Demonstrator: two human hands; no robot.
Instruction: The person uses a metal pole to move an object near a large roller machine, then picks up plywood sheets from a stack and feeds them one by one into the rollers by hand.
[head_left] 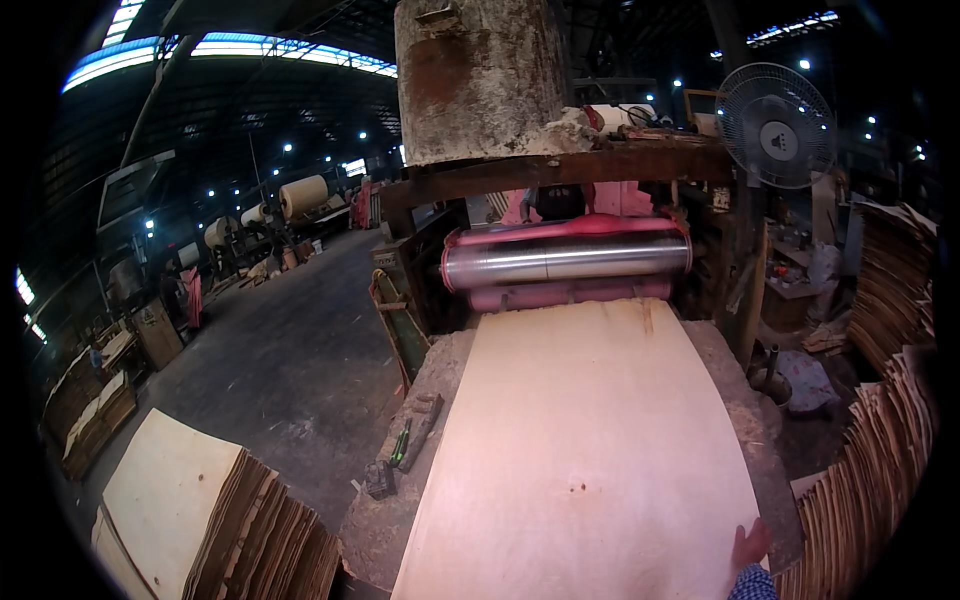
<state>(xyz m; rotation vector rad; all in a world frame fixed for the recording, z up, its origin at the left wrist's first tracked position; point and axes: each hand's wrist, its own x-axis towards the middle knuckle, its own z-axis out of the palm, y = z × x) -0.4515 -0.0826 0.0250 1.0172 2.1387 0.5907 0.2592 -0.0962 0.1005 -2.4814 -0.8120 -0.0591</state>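
Observation:
A pale wood veneer sheet (pixel 590 420) lies flat on the feed table, stretching from the lower edge up to a roller machine. Its far edge comes close to the shiny metal roller (pixel 570 262), which has pink-stained rolls above and below it. At the lower right, my right hand (pixel 750 545), in a blue checked sleeve, touches the sheet's right edge with its fingers stretched out. My left hand is out of view.
Veneer stacks stand at lower left (pixel 175 495) and along the right (pixel 870 480). A green-handled tool (pixel 401 443) lies on the feed table (pixel 385 530) left of the sheet. A fan (pixel 777 130) and a large stained drum (pixel 485 80) rise above. Beyond the rollers stands a person (pixel 560 202).

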